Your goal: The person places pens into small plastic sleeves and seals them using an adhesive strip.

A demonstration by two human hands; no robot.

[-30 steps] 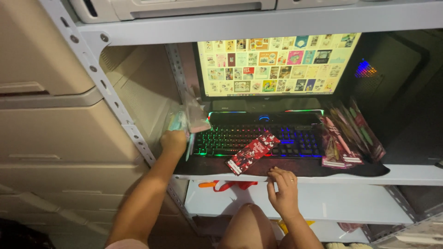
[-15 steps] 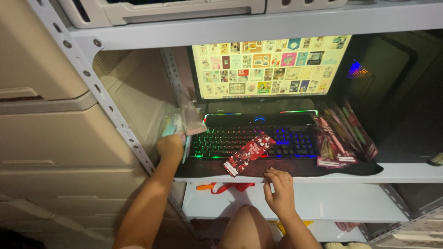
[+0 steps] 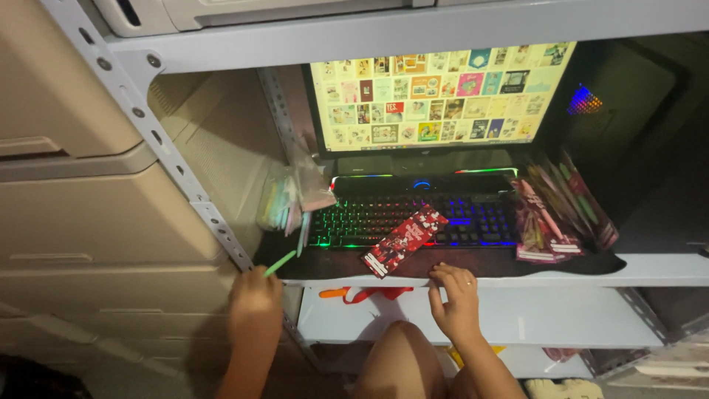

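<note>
Left hand (image 3: 253,301) has come back from the clear packets (image 3: 289,198) beside the backlit keyboard (image 3: 413,220) and now pinches a thin green stick (image 3: 281,262) below the shelf edge (image 3: 665,270), one piece drawn out; right hand (image 3: 456,299) rests empty, fingers spread, on that edge, near the red patterned packet (image 3: 405,240)

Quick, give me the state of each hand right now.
Left hand: closed on a thin green stick.
Right hand: open, holding nothing, fingers resting on the shelf edge.

Red packet (image 3: 404,241) lies below bright screen (image 3: 441,92); pink packets (image 3: 546,222), perhaps, right.
</note>
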